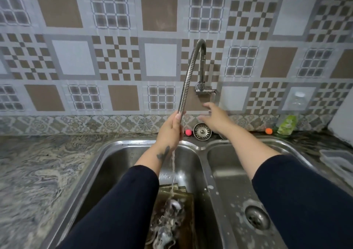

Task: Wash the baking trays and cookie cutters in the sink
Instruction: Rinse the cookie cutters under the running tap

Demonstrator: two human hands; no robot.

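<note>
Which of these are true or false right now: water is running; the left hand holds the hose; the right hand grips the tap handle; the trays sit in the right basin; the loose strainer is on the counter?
1. Water is running: true, a stream falls from the hose onto the trays.
2. Left hand holds the hose end: true.
3. Right hand grips the tap handle: false, open fingers reach below it.
4. Trays sit in the right basin: false, left basin.
5. Loose strainer is on the counter behind the sink: true.

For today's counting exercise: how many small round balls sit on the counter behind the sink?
2. A pink ball sits left of the strainer; an orange ball sits left of the green bottle. Arms may hide others.
</note>
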